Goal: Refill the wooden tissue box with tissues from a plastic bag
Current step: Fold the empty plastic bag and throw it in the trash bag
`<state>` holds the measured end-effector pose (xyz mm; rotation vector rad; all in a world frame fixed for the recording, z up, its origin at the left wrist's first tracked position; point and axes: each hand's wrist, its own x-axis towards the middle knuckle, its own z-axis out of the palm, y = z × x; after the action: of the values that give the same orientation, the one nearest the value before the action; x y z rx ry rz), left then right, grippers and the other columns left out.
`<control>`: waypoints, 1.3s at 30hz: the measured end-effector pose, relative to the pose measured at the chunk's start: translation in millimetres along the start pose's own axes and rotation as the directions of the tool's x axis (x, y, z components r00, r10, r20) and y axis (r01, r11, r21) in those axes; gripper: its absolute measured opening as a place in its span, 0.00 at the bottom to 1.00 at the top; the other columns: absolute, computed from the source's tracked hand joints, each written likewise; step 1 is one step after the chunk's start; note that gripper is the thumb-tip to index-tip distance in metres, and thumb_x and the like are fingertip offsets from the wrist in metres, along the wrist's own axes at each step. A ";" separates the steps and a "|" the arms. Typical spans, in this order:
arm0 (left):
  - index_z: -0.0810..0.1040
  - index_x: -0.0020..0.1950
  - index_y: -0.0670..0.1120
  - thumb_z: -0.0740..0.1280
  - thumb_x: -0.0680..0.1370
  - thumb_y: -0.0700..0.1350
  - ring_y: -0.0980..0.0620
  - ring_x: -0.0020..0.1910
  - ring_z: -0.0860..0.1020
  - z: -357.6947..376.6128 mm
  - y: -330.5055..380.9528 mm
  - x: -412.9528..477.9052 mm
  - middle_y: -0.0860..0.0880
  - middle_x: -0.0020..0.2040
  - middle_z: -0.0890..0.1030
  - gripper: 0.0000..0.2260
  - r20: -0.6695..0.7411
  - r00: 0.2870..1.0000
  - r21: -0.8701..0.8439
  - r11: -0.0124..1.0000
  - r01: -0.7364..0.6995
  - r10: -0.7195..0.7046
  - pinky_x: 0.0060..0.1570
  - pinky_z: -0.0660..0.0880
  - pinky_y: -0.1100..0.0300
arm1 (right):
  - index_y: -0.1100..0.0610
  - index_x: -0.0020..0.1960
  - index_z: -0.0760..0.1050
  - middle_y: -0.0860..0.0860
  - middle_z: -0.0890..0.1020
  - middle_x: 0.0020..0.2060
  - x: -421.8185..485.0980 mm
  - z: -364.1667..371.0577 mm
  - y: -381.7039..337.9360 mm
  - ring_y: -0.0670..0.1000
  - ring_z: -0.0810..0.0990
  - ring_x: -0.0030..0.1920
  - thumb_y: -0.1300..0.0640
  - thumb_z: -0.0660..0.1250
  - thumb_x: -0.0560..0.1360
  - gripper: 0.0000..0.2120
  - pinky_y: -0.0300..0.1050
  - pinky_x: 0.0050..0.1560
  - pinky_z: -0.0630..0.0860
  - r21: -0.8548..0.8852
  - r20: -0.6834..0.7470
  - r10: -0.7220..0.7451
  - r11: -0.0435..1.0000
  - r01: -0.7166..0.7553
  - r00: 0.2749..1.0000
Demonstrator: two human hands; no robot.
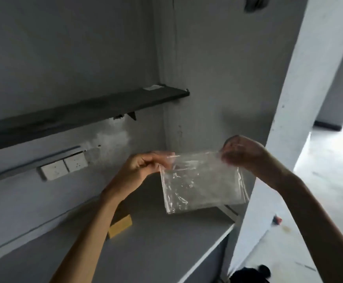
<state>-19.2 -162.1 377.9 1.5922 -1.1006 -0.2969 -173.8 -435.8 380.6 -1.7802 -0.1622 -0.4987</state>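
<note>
Holding a clear plastic bag (203, 184) aloft, the left hand (144, 168) and right hand (242, 152) each pinch a top corner. Bag looks empty. Wooden tissue box (120, 225) lies below the left forearm. Next, judged: discard bag

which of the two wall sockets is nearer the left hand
The right-hand socket, the one higher in the picture, is nearer the left hand; the other socket sits beside it, further left. Both hands grip the bag.
</note>
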 end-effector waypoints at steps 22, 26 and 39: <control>0.80 0.56 0.41 0.69 0.77 0.40 0.40 0.51 0.84 347.3 -24.9 92.1 0.41 0.54 0.84 0.08 0.572 0.798 -0.455 0.735 0.503 -0.192 0.49 0.81 0.49 | 0.55 0.67 0.74 0.55 0.85 0.52 -242.4 -109.4 25.8 0.52 0.83 0.49 0.56 0.69 0.76 0.20 0.43 0.50 0.79 0.304 -0.664 0.550 0.818 -0.489 0.506; 0.78 0.60 0.40 0.68 0.78 0.43 0.40 0.55 0.83 363.4 -52.0 115.9 0.40 0.56 0.84 0.13 0.724 0.652 -0.338 0.707 0.621 -0.227 0.58 0.78 0.45 | 0.53 0.63 0.78 0.54 0.86 0.50 -256.6 -141.4 55.4 0.47 0.83 0.43 0.59 0.70 0.75 0.16 0.37 0.43 0.78 0.392 -0.660 0.596 0.792 -0.468 0.457; 0.86 0.46 0.46 0.72 0.68 0.34 0.47 0.37 0.83 508.1 -313.1 105.1 0.43 0.40 0.84 0.12 0.714 0.603 -0.395 0.506 0.767 -0.355 0.36 0.80 0.60 | 0.57 0.44 0.86 0.54 0.87 0.42 -331.8 -173.2 324.2 0.47 0.86 0.41 0.77 0.56 0.74 0.24 0.35 0.38 0.79 0.531 -0.683 0.662 0.740 -0.413 0.308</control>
<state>-160.7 -583.8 -33.6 1.1386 -0.6346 -1.5669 -395.9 -638.5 -12.8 -1.0208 1.0407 -0.7424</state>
